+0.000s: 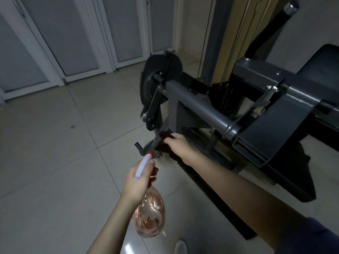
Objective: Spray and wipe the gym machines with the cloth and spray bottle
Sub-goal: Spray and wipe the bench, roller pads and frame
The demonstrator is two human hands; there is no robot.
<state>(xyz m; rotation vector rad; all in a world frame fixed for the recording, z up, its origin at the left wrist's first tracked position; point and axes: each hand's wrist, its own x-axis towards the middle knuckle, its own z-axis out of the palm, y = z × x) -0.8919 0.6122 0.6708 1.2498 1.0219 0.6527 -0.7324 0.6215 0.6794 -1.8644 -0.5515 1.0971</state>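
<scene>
We are holding the spray bottle [149, 217] by its neck in our left hand [137, 182], that grip curling tight round it, with the nozzle pointing toward the gym machine [192, 101]. Our right hand [178, 146] is pinching the dark cloth [163, 147] against the machine's low frame, near the tiled floor [55, 162].

The cloth [165, 135] was largely covered by the right hand [178, 147], and its dark folds could hardly be told from the shadowed frame behind. The neck of the spray bottle [149, 217] was hidden inside the left hand [138, 183]. The gym machine [275, 110] was cut off by the right edge, and a shoe [180, 246] by the near edge.
</scene>
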